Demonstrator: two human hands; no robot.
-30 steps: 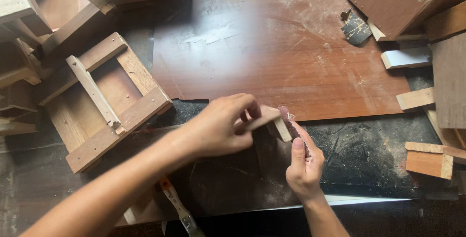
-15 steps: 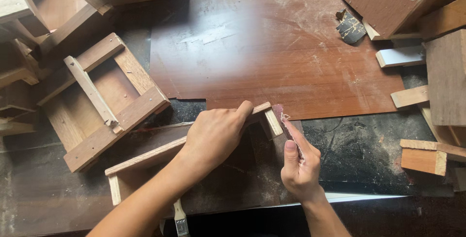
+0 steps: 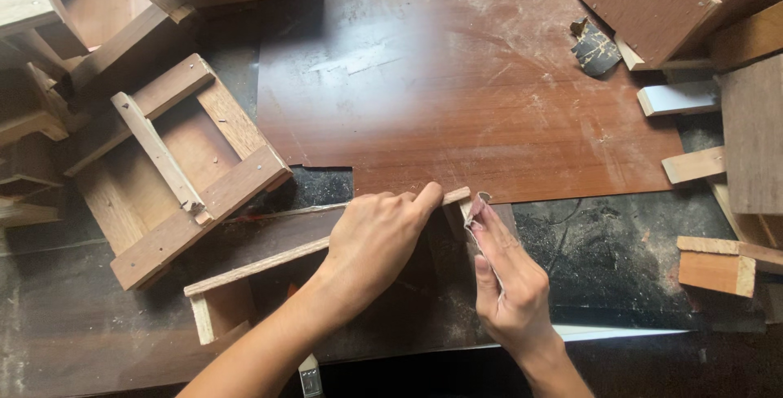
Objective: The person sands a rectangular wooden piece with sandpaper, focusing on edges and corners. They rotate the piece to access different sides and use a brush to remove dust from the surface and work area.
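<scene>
Sanding step in hand, I'd judge: left hand (image 3: 379, 239) clamps down on the top rail of a small wooden frame (image 3: 245, 271) at 6 o'clock on the bench, while right hand (image 3: 506, 284) is closed on a strip of sandpaper (image 3: 475, 212), pressing it against the frame's right end. Next stroke likely calls for firm hold-down and short, even rubs. Versus a second ago, the frame's left corner has slid into view and both hands sit slightly lower; the finished frame (image 3: 175, 165) at 9 o'clock is unmoved.

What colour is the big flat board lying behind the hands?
The flat board is reddish brown, glossy and dusted with pale sawdust, as seen in the head view.
</scene>
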